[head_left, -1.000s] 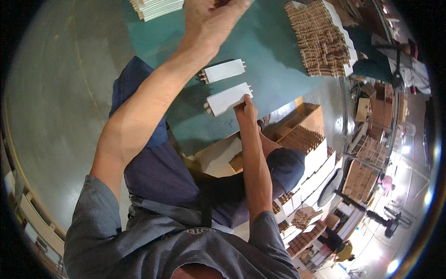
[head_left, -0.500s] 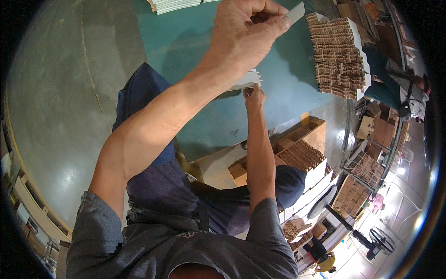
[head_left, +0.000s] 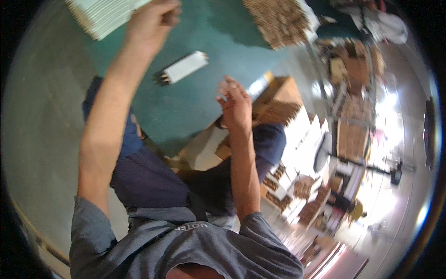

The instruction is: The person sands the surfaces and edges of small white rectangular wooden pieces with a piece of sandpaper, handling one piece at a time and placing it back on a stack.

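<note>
A white flat carton-like piece (head_left: 186, 67) with small tabs at both ends lies on the green tabletop (head_left: 211, 28), touched by neither hand. Up beside a stack of white folded board pieces (head_left: 109, 16) is my left hand (head_left: 151, 25). Its fingers are curled in, and whatever they may hold is hidden. My right hand (head_left: 236, 102) hovers over the table's near right part, fingers apart and nothing in them.
At the far right of the table stands a stack of brown-edged board pieces (head_left: 276, 21). Near my right knee are an open brown box (head_left: 283, 90) and more stacked board with white sides (head_left: 297, 139). A fan (head_left: 395, 172) and a person in yellow (head_left: 356, 210) appear farther right.
My left hand has swung left toward the white stack, and the light strip it held no longer shows. My right hand has let go of the white piece and opened. The view has turned.
</note>
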